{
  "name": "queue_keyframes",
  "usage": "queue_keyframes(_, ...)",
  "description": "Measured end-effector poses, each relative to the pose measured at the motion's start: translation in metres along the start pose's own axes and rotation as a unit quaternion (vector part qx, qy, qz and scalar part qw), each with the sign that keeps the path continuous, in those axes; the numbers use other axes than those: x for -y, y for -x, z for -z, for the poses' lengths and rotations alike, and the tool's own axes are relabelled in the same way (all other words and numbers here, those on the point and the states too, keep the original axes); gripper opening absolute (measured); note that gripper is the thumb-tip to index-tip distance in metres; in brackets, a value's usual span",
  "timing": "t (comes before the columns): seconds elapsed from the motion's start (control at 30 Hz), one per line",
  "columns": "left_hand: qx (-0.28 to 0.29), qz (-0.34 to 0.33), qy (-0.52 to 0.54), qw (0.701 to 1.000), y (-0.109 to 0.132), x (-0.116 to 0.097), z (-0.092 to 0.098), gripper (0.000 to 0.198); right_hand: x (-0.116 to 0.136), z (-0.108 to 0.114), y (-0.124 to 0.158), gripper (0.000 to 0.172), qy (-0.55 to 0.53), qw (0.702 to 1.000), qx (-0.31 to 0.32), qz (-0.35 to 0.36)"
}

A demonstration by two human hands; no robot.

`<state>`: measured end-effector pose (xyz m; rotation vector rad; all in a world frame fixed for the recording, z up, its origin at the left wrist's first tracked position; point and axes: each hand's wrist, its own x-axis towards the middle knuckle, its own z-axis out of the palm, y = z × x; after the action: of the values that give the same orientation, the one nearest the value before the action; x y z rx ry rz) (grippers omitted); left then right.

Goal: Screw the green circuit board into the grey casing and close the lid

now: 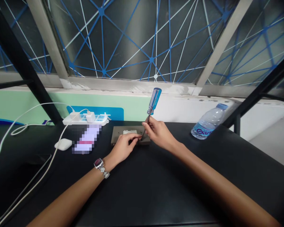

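**Item 1:** left hand (pixel 124 148), palm down, fingers curled and partly closed, fingertips (pixel 137 136) at the near edge of the plate. It seems to steady the plate, but whether it pinches anything small there cannot be told. A metal-bracelet wristwatch (pixel 98 164) sits on the wrist.

**Item 2:** right hand (pixel 159 132), clenched in a pinch around the lower shaft, well below the handle. This low grip keeps the tip under close control, and it works best with the shaft held steady.

**Item 3:** screwdriver (pixel 154 100), with a translucent blue handle, tilted up and away from the person. Its tip reaches down to the right part of the plate; the tip shape and any screw there are hidden.

**Item 4:** flat grey-brown plate (pixel 117 138), lying on the black table (pixel 142 195), with 1 small pale label (pixel 130 132) on top.

**Item 5:** beyond and left of it, a white earbud case (pixel 63 144), a pixelated object (pixel 86 138), and a white power strip (pixel 85 119) with 2 white chargers and white cables (pixel 38 113).

**Item 6:** to the right, 1 clear plastic water bottle (pixel 209 122), lying on its side.

**Item 7:** farthest, a window (pixel 132 41) with blue and white lines.
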<state>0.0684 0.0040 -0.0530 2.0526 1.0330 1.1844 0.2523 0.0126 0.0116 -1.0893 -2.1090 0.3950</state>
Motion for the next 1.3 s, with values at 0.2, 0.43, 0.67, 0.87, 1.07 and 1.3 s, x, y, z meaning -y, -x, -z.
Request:
queue_keyframes(0.2, -0.001, 0.006, 0.005, 1.0, -0.001, -0.004, -0.001, 0.018, -0.001, 0.004, -0.006, 0.021, -0.022, 0.999, 0.022, -0.018)
queue_keyframes(0.43, -0.021, 0.014, 0.065, 0.998, -0.022, -0.008, -0.007, 0.015, -0.003, 0.001, -0.016, 0.028, -0.009, 1.0, 0.015, -0.003)
queue_keyframes(0.67, -0.012, 0.059, 0.184, 0.981, -0.024, 0.001, -0.021, 0.019, -0.007, 0.005, -0.015, 0.025, -0.008, 0.999, 0.024, -0.025)
queue_keyframes(0.87, 0.045, 0.03, 0.142, 0.988, -0.02, -0.003, -0.018, 0.027, -0.002, 0.026, -0.017, 0.03, -0.185, 0.97, 0.154, -0.044)
queue_keyframes(1.07, 0.041, 0.018, 0.122, 0.992, -0.019, -0.011, -0.018, 0.027, -0.003, 0.034, -0.017, 0.029, -0.247, 0.948, 0.197, -0.05)
queue_keyframes(1.3, -0.061, 0.035, 0.149, 0.986, -0.017, -0.012, -0.026, 0.021, -0.007, 0.021, -0.016, 0.022, -0.233, 0.965, 0.104, -0.057)
